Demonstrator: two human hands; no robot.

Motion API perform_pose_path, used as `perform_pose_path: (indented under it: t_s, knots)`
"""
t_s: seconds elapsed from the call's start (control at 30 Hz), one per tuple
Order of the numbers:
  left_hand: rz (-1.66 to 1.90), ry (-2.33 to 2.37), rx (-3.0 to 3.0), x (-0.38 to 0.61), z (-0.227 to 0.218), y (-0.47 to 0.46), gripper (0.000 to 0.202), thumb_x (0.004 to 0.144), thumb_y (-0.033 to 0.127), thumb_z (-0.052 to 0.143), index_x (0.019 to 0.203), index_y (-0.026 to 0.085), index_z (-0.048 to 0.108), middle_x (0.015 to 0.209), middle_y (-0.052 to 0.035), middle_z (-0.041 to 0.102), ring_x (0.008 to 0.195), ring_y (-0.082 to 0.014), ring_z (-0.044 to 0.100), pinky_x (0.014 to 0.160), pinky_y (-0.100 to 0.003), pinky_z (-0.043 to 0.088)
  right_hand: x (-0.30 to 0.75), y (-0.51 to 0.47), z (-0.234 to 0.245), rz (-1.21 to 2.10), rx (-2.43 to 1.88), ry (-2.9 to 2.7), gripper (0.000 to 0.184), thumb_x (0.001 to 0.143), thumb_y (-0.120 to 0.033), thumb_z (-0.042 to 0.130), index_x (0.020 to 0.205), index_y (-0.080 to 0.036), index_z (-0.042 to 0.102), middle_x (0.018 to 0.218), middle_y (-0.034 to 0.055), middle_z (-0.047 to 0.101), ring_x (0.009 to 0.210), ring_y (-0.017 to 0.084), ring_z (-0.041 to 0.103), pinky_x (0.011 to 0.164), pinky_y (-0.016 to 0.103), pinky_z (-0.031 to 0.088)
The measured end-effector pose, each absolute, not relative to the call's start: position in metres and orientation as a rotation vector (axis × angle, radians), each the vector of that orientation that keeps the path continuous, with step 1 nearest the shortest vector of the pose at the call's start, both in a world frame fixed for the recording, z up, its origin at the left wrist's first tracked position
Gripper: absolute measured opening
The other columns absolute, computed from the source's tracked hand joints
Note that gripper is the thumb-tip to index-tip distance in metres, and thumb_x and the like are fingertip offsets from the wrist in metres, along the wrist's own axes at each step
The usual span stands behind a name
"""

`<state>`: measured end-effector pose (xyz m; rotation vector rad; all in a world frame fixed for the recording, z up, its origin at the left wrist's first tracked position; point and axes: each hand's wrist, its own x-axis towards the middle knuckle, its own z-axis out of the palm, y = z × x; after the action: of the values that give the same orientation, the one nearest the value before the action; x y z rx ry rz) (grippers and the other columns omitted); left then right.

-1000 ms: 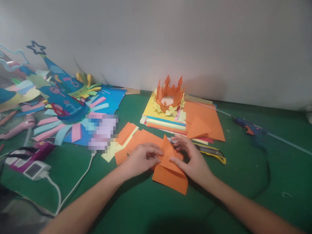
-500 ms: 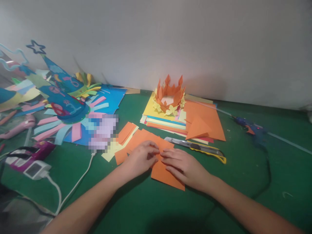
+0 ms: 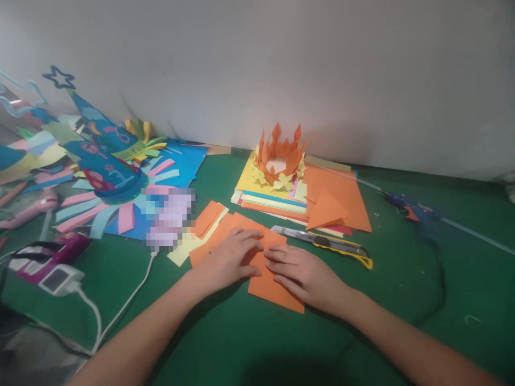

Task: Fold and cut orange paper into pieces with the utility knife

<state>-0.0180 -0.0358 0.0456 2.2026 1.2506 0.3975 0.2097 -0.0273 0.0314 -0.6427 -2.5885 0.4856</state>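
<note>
The right hand (image 3: 303, 271) lies with its fingers stretched out and thumb apart, pressing on an orange sheet (image 3: 276, 294) at the near middle of the green bench (image 3: 225, 338). The left hand (image 3: 231, 257) touches the sheet's left side, fingers curved, with a gap between them and the thumb. Loose orange pieces (image 3: 229, 226) spread left of the sheet, beside and under the left hand. Just beyond the right hand lies a yellow-edged cutter (image 3: 341, 245); farther, an orange-and-yellow paper crown (image 3: 277, 172) sits on a paper stack (image 3: 244, 181). A blue glue gun (image 3: 414, 209) lies far right, decorated blue cones (image 3: 107, 163) far left.
</note>
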Motion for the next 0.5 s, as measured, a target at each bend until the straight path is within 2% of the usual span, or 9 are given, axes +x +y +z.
perform_pose_path:
  t_s: [0.17, 0.5]
  knots:
    - [0.336, 1.211, 2.223, -0.0243, 0.0493, -0.0333, 0.044, 0.072, 0.043, 0.072, 0.108, 0.025, 0.054, 0.141, -0.0044, 0.043, 0.125, -0.0288, 0.036, 0.099, -0.044, 0.039, 0.2095, -0.0288, 0.0321, 0.421, -0.619, -2.606, 0.027, 0.092, -0.019, 0.047, 0.11, -0.017, 0.066, 0.118, 0.0079, 0.066, 0.113, 0.023, 0.058, 0.099, 0.041, 0.047]
    - [0.319, 1.2, 2.229, -0.0241, 0.0517, -0.0311, 0.05, 0.072, 0.049, 0.069, 0.112, 0.025, 0.053, 0.14, -0.0057, 0.044, 0.125, -0.0298, 0.036, 0.102, -0.047, 0.033, 0.209, -0.0289, 0.032, 0.37, -0.597, -2.632, 0.029, 0.093, -0.017, 0.044, 0.11, -0.015, 0.067, 0.115, 0.0085, 0.067, 0.114, 0.024, 0.058, 0.097, 0.041, 0.048]
